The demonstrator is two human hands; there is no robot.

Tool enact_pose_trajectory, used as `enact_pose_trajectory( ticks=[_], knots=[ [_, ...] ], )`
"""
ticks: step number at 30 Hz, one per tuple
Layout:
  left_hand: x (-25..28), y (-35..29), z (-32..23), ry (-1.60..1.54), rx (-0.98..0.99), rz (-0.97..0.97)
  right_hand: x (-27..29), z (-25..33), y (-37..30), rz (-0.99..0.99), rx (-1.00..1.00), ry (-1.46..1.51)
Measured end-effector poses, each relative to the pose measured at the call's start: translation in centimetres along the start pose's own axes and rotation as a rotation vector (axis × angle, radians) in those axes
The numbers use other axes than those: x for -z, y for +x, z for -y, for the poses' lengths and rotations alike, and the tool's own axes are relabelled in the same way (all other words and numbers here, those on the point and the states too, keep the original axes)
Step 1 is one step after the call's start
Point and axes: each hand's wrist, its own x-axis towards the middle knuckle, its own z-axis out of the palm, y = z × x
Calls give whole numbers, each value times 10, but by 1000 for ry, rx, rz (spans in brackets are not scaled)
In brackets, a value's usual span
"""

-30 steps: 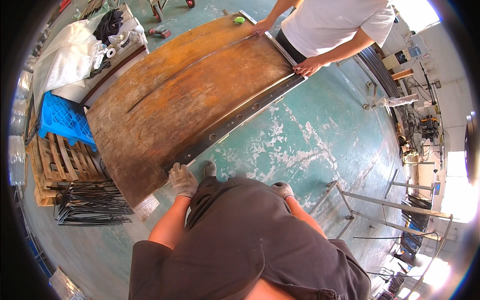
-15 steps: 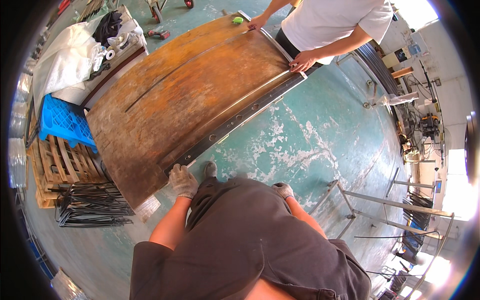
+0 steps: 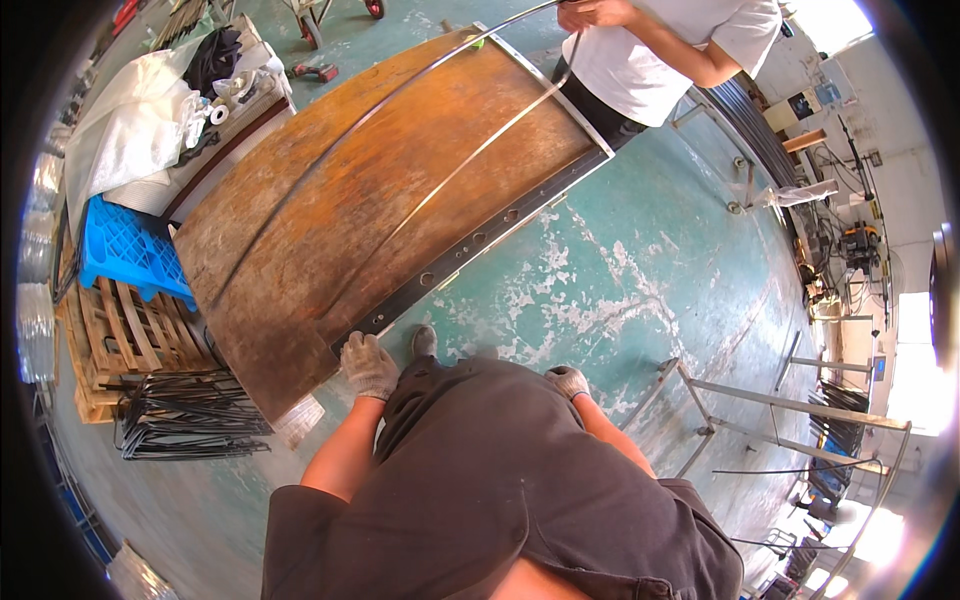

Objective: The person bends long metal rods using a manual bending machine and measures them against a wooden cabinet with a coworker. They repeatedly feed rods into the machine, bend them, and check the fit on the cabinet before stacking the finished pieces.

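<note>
My left hand (image 3: 367, 366), in a pale work glove, rests at the near corner of a rusty brown metal-topped table (image 3: 290, 230). Its fingers lie against the end of a long dark bar with holes (image 3: 450, 258) that runs along the table's right edge. My right hand (image 3: 567, 381), gloved too, is low beside my right leg; its fingers are mostly hidden. Across the table, a co-worker's hands (image 3: 597, 14) hold up two long thin metal rods (image 3: 370, 115), whose other ends reach down to the tabletop near me.
A pale metal strip (image 3: 545, 90) crosses the table's far end, near a small green object (image 3: 476, 42). To the left are a blue plastic pallet (image 3: 128, 250), a wooden pallet (image 3: 120, 325) and stacked black metal frames (image 3: 190, 420). A metal frame (image 3: 800, 407) stands at right.
The co-worker's hands have left the table's far end and raised the rods, which lay along the tabletop before. My two hands have stayed in place.
</note>
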Motion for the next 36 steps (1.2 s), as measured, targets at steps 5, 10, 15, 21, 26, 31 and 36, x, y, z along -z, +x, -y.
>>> enact_pose_trajectory(
  ticks=[5, 10, 15, 21, 26, 31, 36],
  knots=[
    [3, 3, -1, 5, 4, 15, 1, 6, -5, -5, -10, 2],
    [6, 5, -3, 9, 17, 39, 4, 10, -9, -17, 4, 21],
    [6, 4, -3, -8, 11, 34, 5, 9, -8, -7, -4, 26],
    [3, 2, 2, 2, 18, 25, 4, 11, -4, -24, -21, -5],
    [3, 8, 3, -6, 11, 43, 2, 11, -6, -4, -13, 20],
    [-27, 0, 7, -210, -169, 49, 11, 3, -12, -16, -62, 25],
    [-61, -5, -17, -413, -307, 523, 37, -9, -21, -67, -157, 187]
  ],
)
